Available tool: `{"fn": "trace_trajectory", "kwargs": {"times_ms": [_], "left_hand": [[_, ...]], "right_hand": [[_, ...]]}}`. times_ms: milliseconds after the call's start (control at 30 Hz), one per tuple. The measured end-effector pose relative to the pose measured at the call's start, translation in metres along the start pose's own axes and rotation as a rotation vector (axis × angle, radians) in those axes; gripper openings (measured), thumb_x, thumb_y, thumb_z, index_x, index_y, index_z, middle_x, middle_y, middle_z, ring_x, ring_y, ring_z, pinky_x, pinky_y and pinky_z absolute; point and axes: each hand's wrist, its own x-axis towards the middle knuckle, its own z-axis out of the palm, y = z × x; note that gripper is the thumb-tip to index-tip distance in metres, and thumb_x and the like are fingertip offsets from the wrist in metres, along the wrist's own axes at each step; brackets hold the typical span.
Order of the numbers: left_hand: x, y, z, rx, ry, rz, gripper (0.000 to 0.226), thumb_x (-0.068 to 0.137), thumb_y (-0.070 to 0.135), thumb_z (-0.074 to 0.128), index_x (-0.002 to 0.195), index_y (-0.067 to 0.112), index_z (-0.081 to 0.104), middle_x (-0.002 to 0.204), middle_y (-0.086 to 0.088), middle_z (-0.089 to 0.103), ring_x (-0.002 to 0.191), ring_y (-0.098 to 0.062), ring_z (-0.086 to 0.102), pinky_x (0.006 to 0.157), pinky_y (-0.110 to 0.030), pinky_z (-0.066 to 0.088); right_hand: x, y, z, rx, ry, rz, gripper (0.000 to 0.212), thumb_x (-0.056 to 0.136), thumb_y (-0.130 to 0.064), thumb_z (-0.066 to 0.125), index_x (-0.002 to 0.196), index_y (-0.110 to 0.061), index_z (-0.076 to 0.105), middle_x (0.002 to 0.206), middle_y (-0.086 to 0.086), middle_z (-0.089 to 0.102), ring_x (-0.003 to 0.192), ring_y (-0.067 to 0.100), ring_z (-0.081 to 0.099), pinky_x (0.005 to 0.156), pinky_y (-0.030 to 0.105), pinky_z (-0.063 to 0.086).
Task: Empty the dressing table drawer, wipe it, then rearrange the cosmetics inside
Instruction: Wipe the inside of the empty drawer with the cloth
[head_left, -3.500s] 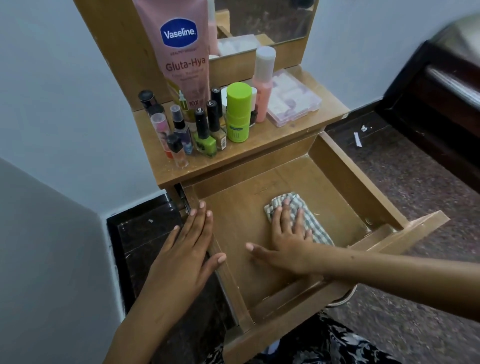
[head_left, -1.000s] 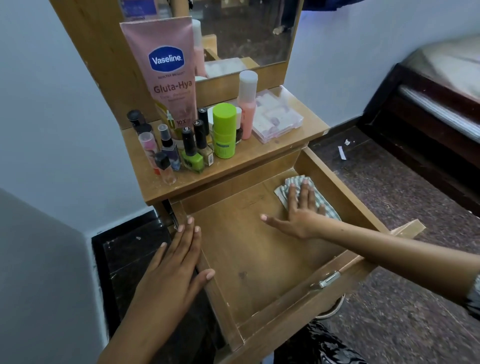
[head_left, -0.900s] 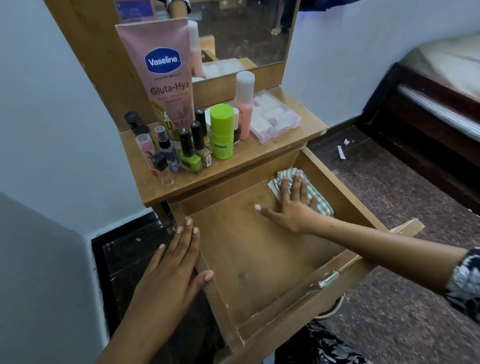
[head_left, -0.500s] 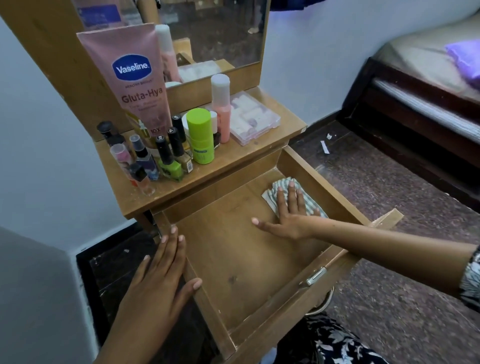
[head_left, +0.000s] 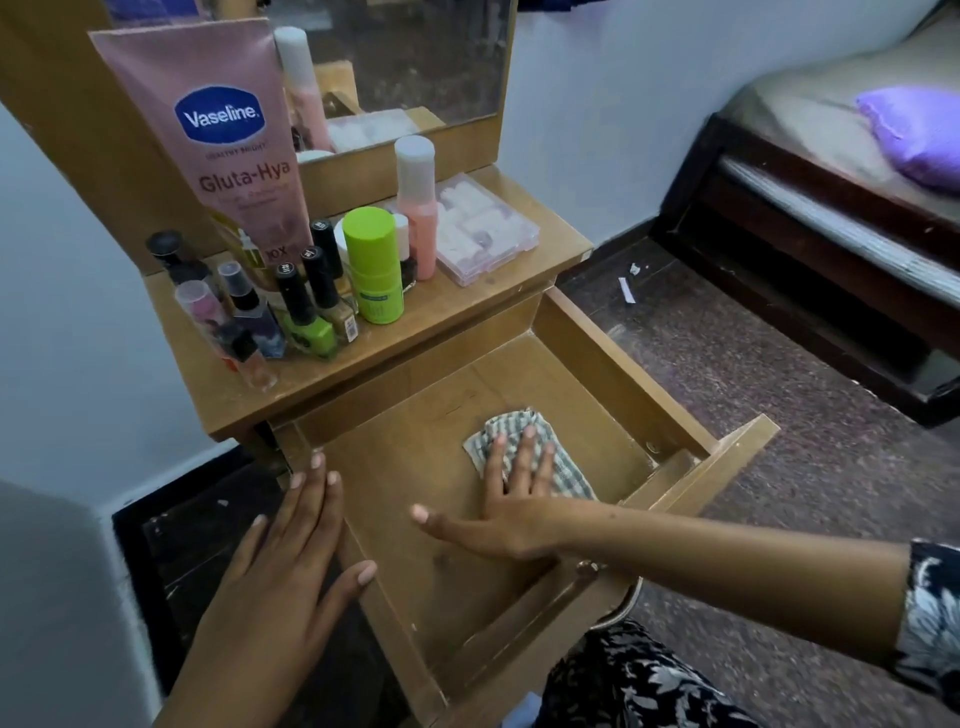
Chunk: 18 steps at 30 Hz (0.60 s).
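Observation:
The wooden drawer (head_left: 613, 364) of the dressing table is pulled out and holds only a checked cloth (head_left: 524, 423). My right hand (head_left: 511, 506) lies flat on that cloth, fingers spread, pressing it to the drawer floor near the middle right. My left hand (head_left: 283, 556) rests flat and open on the drawer's left side wall. On the tabletop (head_left: 478, 296) stand the cosmetics: a big pink Vaseline tube (head_left: 218, 135), a lime green stick (head_left: 371, 262), a pink bottle with white cap (head_left: 418, 208), several nail polish bottles (head_left: 306, 312) and a clear plastic case (head_left: 485, 228).
A mirror (head_left: 400, 57) rises behind the tabletop. A bed with a dark wooden frame (head_left: 810, 249) and a purple pillow (head_left: 914, 135) stands at the right. A white wall runs along the left. Speckled floor lies right of the drawer.
My right hand has slid the cloth from the drawer's back right corner toward me, to the middle of the floor. My left hand has stayed on the left wall.

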Motion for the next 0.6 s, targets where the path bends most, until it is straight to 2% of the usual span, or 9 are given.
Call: {"fn": "trace_trajectory", "kwargs": {"times_ms": [167,400,600], "left_hand": [[-0.002,0.004,-0.002,0.025,-0.030,-0.005,0.104,0.035,0.079,-0.042,0.126,0.029,-0.041,0.132,0.012,-0.052,0.120,0.001,-0.045,0.110,-0.025,-0.008],[-0.002,0.003,-0.001,0.074,-0.069,-0.014,0.098,0.032,0.074,-0.047,0.119,0.028,-0.050,0.124,0.011,-0.060,0.113,0.000,-0.051,0.106,-0.023,-0.012],[0.000,0.000,0.003,0.010,-0.012,-0.007,0.102,0.039,0.080,-0.039,0.128,0.032,-0.039,0.133,0.016,-0.051,0.120,0.004,-0.045,0.108,-0.024,-0.009]], "right_hand": [[0.002,0.009,-0.003,-0.007,0.040,0.020,0.144,0.025,-0.101,0.014,0.128,-0.021,-0.047,0.124,0.006,-0.062,0.118,0.034,-0.054,0.109,0.062,-0.016],[0.010,0.039,-0.042,-0.061,0.103,0.134,0.142,0.033,-0.101,0.017,0.129,-0.018,-0.047,0.131,0.012,-0.058,0.121,0.038,-0.051,0.108,0.057,-0.020],[0.008,0.050,-0.046,-0.133,0.059,0.085,0.144,0.030,-0.101,0.023,0.123,-0.020,-0.052,0.119,0.008,-0.066,0.108,0.034,-0.060,0.103,0.058,-0.025]]}}
